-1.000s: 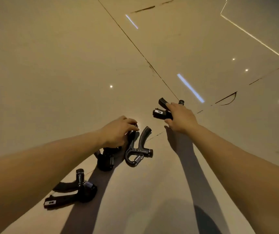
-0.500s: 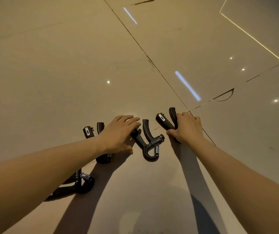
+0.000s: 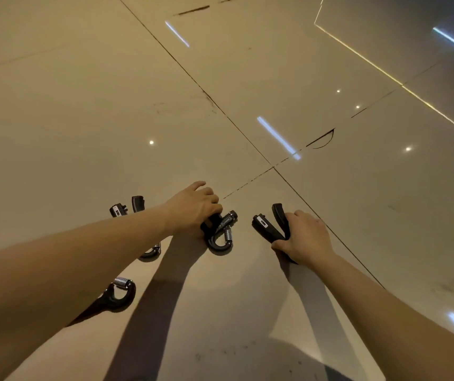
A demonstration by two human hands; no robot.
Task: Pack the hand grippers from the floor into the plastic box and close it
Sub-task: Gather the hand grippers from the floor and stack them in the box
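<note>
The floor is large glossy beige tile with dark grout lines crossing just ahead of the hands, and it mirrors small round ceiling lights and pale strip lamps. A dark curved scuff marks one tile farther off to the right.

Four black plastic hand grippers with steel coil springs lie or are held low on this floor. The right-hand gripper sits in the right hand, its two handle ends poking out toward the left hand, the fingers wrapped closed around the handles. The middle gripper rests on the tile just beside it, spring end toward the person; the left hand is curled down over its handles, fingers bent and gripping them. Behind the left forearm a third gripper lies on the tile, only its handle tips and curved bottom showing. A fourth gripper lies nearest the person, partly hidden under the same forearm.
</note>
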